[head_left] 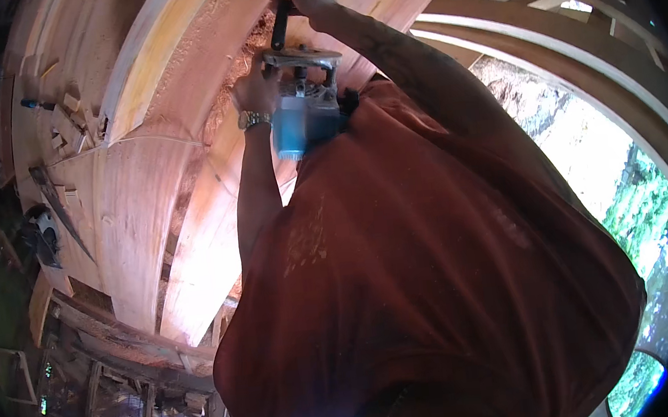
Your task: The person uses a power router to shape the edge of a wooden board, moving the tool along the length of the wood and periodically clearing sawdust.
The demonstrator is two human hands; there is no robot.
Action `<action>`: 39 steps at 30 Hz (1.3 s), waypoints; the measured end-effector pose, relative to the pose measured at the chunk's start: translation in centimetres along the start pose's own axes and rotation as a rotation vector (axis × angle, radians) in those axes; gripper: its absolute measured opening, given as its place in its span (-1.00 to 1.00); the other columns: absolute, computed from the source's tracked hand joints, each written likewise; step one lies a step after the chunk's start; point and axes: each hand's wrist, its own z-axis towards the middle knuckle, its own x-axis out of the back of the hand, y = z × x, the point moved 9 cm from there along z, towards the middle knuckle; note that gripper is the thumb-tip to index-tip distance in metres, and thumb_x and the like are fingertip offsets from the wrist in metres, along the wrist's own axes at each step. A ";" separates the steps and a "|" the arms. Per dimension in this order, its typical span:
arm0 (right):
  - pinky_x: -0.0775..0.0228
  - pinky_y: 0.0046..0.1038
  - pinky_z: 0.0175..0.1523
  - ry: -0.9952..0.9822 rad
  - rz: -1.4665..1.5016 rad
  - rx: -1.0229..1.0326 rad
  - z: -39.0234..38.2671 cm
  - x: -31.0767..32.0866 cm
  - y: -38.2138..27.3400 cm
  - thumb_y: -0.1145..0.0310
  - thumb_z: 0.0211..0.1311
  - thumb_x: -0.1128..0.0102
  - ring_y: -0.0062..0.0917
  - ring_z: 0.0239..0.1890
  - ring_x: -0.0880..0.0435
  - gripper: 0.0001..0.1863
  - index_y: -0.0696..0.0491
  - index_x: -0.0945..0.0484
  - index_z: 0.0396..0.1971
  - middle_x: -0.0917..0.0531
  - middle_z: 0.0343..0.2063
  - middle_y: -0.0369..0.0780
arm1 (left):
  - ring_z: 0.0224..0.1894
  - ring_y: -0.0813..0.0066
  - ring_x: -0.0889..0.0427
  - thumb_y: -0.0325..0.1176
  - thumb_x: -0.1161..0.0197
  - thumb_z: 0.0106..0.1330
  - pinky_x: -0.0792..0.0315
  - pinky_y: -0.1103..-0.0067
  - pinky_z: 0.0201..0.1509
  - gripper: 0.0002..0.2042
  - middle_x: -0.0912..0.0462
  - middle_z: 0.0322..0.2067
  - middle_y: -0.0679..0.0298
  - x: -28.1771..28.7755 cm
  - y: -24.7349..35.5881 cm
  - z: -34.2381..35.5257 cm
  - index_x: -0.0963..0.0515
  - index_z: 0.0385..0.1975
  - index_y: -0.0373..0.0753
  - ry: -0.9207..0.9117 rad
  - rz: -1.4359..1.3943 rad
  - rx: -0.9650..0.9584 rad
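Note:
A teal power tool (306, 123) with a pale metal frame sits in front of my body, its lower part blurred; I cannot tell its exact kind. My left hand (257, 91), with a watch at the wrist, is closed on the left side of this tool near its frame. Farther up, my right hand (312, 0) is closed around a black-handled tool (279, 27) with a metal end at the picture's top edge. The lower tip of the black handle comes close to the metal frame; whether they touch is unclear.
Long curved wooden planks (141, 171), strewn with sawdust, spread beneath and left of my hands. A handsaw (59, 204), a grey-and-black power tool (41, 235) and wood offcuts (69, 125) lie at the left. Curved wooden ribs (550, 27) rise at the right.

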 end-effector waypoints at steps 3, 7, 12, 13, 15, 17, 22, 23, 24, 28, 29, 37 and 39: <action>-0.64 -0.36 -0.27 0.054 0.164 -0.228 1.1 -1.5 -1.9 0.44 0.36 -0.23 -0.44 -0.38 -0.73 -0.93 0.06 -0.60 -0.20 -0.70 -0.38 -0.22 | -0.40 0.00 -0.76 0.11 -0.37 0.24 -0.57 0.12 -0.35 -0.41 -0.72 -0.51 0.07 0.0 -2.1 -0.8 -0.42 0.30 0.28 0.021 0.025 0.045; -0.60 -0.38 -0.33 -0.019 -0.005 -0.118 0.5 -0.2 -3.1 0.47 0.35 -0.23 -0.45 -0.40 -0.71 -0.91 0.05 -0.58 -0.18 -0.67 -0.41 -0.21 | -0.40 0.01 -0.76 0.11 -0.38 0.23 -0.57 0.13 -0.36 -0.41 -0.72 -0.50 0.08 -0.1 -0.5 -0.1 -0.44 0.29 0.26 0.008 -0.011 0.015; -0.58 -0.41 -0.36 -0.095 0.035 -0.222 -3.1 -3.9 -3.8 0.51 0.32 -0.23 -0.48 -0.39 -0.72 -0.85 0.06 -0.60 -0.13 -0.67 -0.37 -0.21 | -0.39 0.01 -0.76 0.12 -0.37 0.23 -0.56 0.13 -0.36 -0.42 -0.73 -0.48 0.08 -0.2 -2.6 -0.5 -0.45 0.28 0.25 0.006 -0.002 0.037; -0.62 -0.39 -0.35 -0.044 0.035 -0.196 -1.1 -1.0 -3.4 0.49 0.34 -0.23 -0.44 -0.37 -0.75 -0.90 0.11 -0.62 -0.19 -0.70 -0.35 -0.18 | -0.39 0.01 -0.76 0.12 -0.37 0.23 -0.56 0.13 -0.36 -0.42 -0.73 -0.47 0.09 -0.5 -0.6 0.2 -0.45 0.27 0.25 0.009 -0.042 0.000; -0.64 -0.38 -0.34 -0.017 0.066 -0.179 0.4 0.6 -4.9 0.48 0.35 -0.23 -0.42 -0.37 -0.76 -0.91 0.14 -0.63 -0.22 -0.71 -0.36 -0.16 | -0.38 0.02 -0.76 0.12 -0.37 0.23 -0.57 0.12 -0.34 -0.41 -0.74 -0.46 0.08 -0.2 -0.5 0.2 -0.44 0.28 0.25 0.011 -0.058 0.007; -0.66 -0.35 -0.34 0.035 0.158 -0.137 1.3 3.2 -6.9 0.45 0.36 -0.23 -0.39 -0.36 -0.77 -0.90 0.17 -0.63 -0.25 -0.72 -0.37 -0.13 | -0.38 0.03 -0.77 0.11 -0.37 0.22 -0.57 0.12 -0.33 -0.41 -0.74 -0.45 0.08 0.5 -0.6 -0.2 -0.44 0.28 0.25 0.007 -0.069 0.014; -0.54 -0.46 -0.43 0.228 0.137 -0.188 -1.1 11.0 -10.0 0.36 0.38 -0.27 -0.56 -0.54 -0.59 -0.89 0.08 -0.63 -0.29 -0.56 -0.57 -0.31 | -0.32 0.03 -0.78 0.10 -0.37 0.23 -0.58 0.11 -0.29 -0.41 -0.76 -0.42 0.08 1.1 -1.3 -0.6 -0.41 0.29 0.30 -0.098 -0.013 0.125; -0.71 -0.22 -0.22 0.222 0.002 -0.174 -2.1 13.5 -10.0 0.39 0.40 -0.24 -0.45 -0.48 -0.59 -0.83 0.14 -0.48 -0.34 -0.52 -0.52 -0.19 | -0.32 0.03 -0.78 0.10 -0.37 0.23 -0.58 0.11 -0.29 -0.41 -0.76 -0.42 0.08 1.1 -0.9 -0.4 -0.41 0.29 0.30 -0.098 -0.017 0.115; -0.61 -0.32 -0.32 0.188 -0.080 -0.241 -3.0 16.0 -8.9 0.37 0.36 -0.30 -0.50 -0.54 -0.54 -0.80 0.10 -0.48 -0.42 -0.49 -0.57 -0.24 | -0.33 0.03 -0.78 0.09 -0.37 0.24 -0.59 0.12 -0.29 -0.41 -0.76 -0.42 0.10 1.1 -0.5 -0.3 -0.41 0.29 0.31 -0.090 -0.014 0.094; -0.08 -0.47 -0.63 0.213 -0.378 -0.751 -11.1 19.3 -1.4 0.23 0.29 -0.44 -0.64 -0.76 -0.24 -0.74 0.01 -0.55 -0.47 -0.32 -0.75 -0.41 | -0.37 0.06 -0.78 0.06 -0.37 0.25 -0.60 0.17 -0.30 -0.43 -0.77 -0.45 0.16 0.6 -0.7 -0.4 -0.41 0.28 0.31 0.007 -0.083 0.018; -0.04 -0.49 -0.64 0.081 -0.415 -0.851 -13.0 18.6 0.5 0.19 0.35 -0.39 -0.69 -0.75 -0.20 -0.77 0.05 -0.64 -0.35 -0.28 -0.75 -0.45 | -0.37 0.06 -0.78 0.06 -0.37 0.25 -0.60 0.17 -0.30 -0.43 -0.77 -0.45 0.16 0.3 -0.8 -0.5 -0.41 0.28 0.31 0.004 -0.084 0.013; -0.52 -0.35 -0.31 -0.075 0.052 -0.961 -18.9 10.4 5.3 0.07 0.59 0.06 -0.42 -0.30 -0.75 -0.62 0.08 -0.54 -0.04 -0.73 -0.30 -0.20 | -0.45 0.05 -0.75 0.06 -0.36 0.27 -0.57 0.16 -0.36 -0.42 -0.74 -0.52 0.16 0.4 -1.0 -0.4 -0.45 0.30 0.18 0.091 -0.076 -0.055; -0.53 -0.34 -0.30 -0.045 -0.010 -0.959 -19.0 9.2 4.2 0.08 0.59 0.05 -0.41 -0.30 -0.75 -0.64 0.08 -0.55 -0.07 -0.73 -0.30 -0.20 | -0.40 0.06 -0.77 0.09 -0.37 0.27 -0.57 0.15 -0.34 -0.40 -0.76 -0.48 0.18 0.6 -1.8 -1.0 -0.43 0.31 0.20 0.071 -0.079 -0.035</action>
